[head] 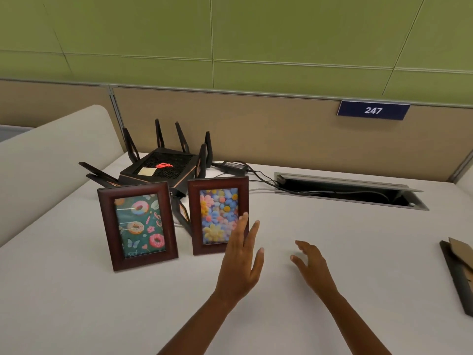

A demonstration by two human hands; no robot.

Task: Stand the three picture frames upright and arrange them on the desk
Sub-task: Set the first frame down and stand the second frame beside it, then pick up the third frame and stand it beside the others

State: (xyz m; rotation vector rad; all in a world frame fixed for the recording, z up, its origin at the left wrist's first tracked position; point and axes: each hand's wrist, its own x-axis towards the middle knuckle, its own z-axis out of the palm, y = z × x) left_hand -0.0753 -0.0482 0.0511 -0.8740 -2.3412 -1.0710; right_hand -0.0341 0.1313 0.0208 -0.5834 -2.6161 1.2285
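Flower frame (219,215) stands just behind open left hand (240,262).

head-worn view, looking down, desk (332,252) near

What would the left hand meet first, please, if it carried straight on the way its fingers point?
Most likely the flower frame: the left hand points up and away at its lower right corner, fingertips overlapping it. Whether they touch already is unclear.

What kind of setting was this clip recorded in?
Probably an office cubicle: a white desk with a cable-access hatch, tan partition panels carrying a blue number plate reading 247, and a black multi-antenna router.
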